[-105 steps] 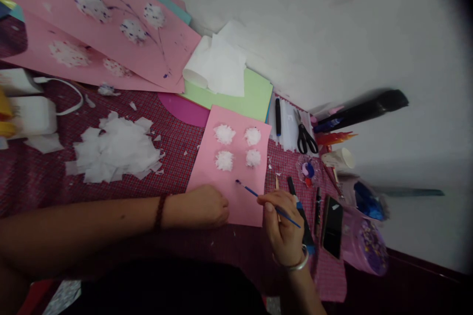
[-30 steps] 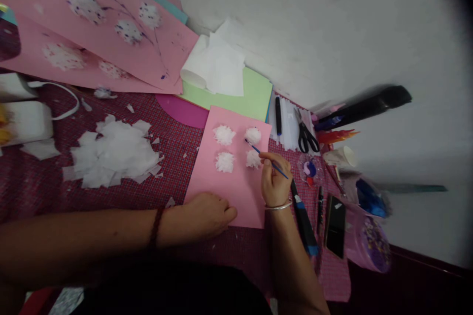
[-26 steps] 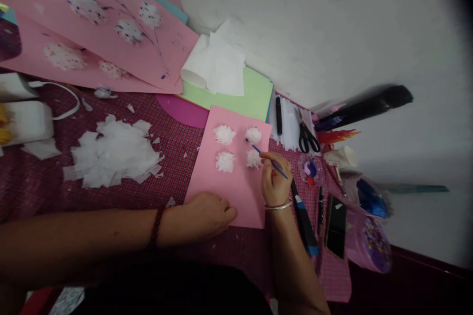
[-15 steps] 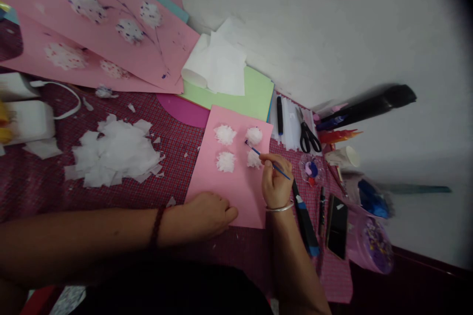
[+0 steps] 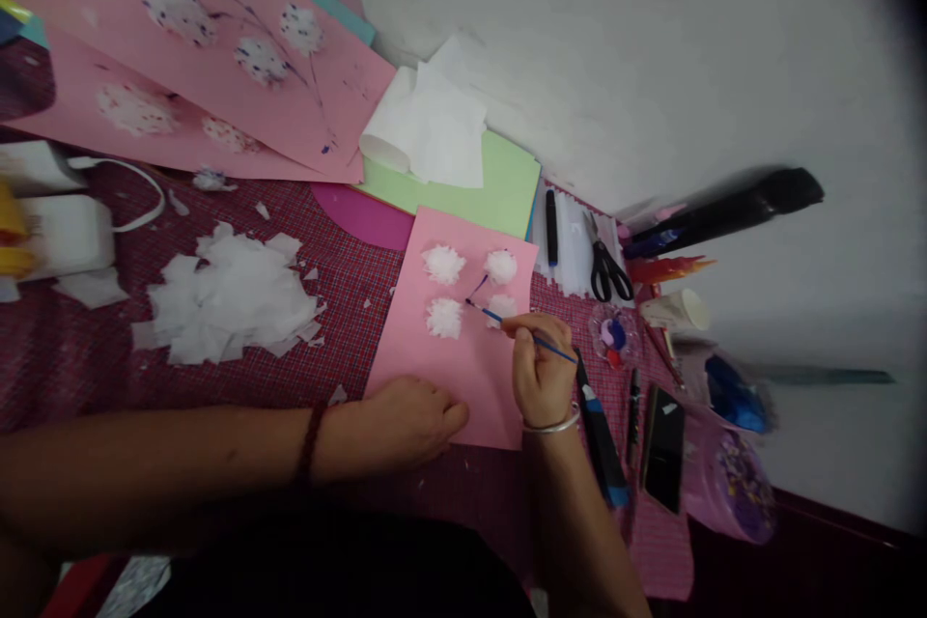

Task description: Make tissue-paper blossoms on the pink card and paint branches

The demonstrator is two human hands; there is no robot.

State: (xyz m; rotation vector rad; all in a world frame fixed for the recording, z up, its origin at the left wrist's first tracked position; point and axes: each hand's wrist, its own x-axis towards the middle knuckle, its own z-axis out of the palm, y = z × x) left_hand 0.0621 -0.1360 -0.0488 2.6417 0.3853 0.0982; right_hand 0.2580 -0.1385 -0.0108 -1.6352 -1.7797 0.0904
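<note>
My right hand (image 5: 542, 362) pinches a thin blue paintbrush (image 5: 554, 349). The brush's dark tip touches a pink sheet of paper (image 5: 435, 377), at the lower end of a short purple painted line (image 5: 476, 287). That line runs down from the upper right one of several white tissue-paper tufts (image 5: 500, 266) on the sheet. The lower right tuft (image 5: 501, 311) is partly covered by the brush and fingers. Lying on the sheet's lower left part is my left hand (image 5: 406, 420), fingers loosely laid out and holding nothing.
Left of the sheet lies a pile of white tissue pieces (image 5: 232, 294). Finished-looking pink sheets with dotted tufts (image 5: 348, 97) and a white paper roll (image 5: 387, 130) lie behind. On the right are scissors (image 5: 608, 270), a paint palette (image 5: 613, 333), a cutter (image 5: 601, 444) and a phone (image 5: 662, 449).
My right hand has drawn the brush tip down and left from the upper right tuft. A purple line now shows along that path. My left hand stays in place.
</note>
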